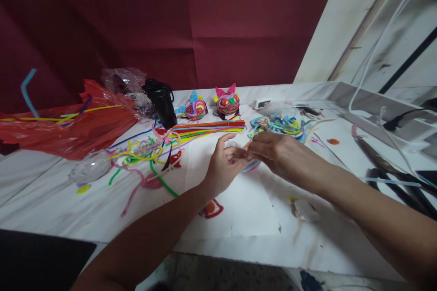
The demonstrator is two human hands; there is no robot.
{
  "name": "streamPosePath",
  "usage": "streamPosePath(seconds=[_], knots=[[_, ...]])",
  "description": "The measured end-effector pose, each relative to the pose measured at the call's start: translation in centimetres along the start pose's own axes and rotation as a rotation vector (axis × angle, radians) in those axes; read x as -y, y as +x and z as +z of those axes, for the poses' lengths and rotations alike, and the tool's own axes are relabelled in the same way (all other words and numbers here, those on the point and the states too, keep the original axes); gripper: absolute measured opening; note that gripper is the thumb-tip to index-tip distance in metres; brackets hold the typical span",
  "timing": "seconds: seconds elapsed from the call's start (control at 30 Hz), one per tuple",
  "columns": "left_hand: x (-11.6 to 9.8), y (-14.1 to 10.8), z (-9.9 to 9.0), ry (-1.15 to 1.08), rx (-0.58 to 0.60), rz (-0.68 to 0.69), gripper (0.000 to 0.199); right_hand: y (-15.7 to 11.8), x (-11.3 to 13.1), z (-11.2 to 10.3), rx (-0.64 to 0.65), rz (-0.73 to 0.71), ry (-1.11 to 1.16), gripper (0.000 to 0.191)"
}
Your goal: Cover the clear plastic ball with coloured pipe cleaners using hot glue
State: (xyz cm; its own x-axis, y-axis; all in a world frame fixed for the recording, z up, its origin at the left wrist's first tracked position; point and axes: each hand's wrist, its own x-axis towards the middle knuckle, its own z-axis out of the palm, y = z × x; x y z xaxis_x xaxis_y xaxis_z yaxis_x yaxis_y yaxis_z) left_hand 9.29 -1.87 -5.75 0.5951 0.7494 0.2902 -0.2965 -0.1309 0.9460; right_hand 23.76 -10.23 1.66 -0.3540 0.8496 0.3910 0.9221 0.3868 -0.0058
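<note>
My left hand (227, 161) and my right hand (276, 151) meet above a sheet of white paper (239, 213). A small rounded craft piece (251, 167) with a blue and pink edge shows beneath the fingers, mostly hidden. The left fingers curl around it, index finger raised. Pinched together, the right fingers press down at its top, where a bit of orange shows; what they grip is hidden. Behind the hands lies a bundle of red, orange and yellow fuzzy sticks (208, 126). A red looped shape (214, 209) rests on the paper below my left wrist.
Two decorated animal heads (228, 101) stand at the back near a black bottle (162, 102). Coiled coloured strips (280, 126) lie behind my right hand. Left are tangled strips (150, 154) and a red plastic bag (102, 118); right are large scissors (382, 163).
</note>
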Motion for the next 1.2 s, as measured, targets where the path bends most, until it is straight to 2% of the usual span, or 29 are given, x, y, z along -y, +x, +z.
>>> streamPosePath(seconds=[0.33,0.73,0.97,1.2], knots=[[-0.4,-0.1,-0.1,0.003,-0.015,-0.018,0.061,0.1,-0.5,0.3,-0.036,0.030,0.112,0.022],[-1.2,0.1,-0.2,0.010,-0.052,-0.016,0.062,-0.6,-1.1,0.1,-0.203,0.002,0.246,0.019],[-1.6,0.0,-0.1,0.027,-0.064,-0.035,0.061,-1.0,-1.9,-0.9,-0.250,0.163,0.271,0.013],[-1.9,0.0,0.0,0.025,-0.081,-0.056,0.065,-0.9,-2.3,-0.3,-0.259,0.288,0.417,0.012]])
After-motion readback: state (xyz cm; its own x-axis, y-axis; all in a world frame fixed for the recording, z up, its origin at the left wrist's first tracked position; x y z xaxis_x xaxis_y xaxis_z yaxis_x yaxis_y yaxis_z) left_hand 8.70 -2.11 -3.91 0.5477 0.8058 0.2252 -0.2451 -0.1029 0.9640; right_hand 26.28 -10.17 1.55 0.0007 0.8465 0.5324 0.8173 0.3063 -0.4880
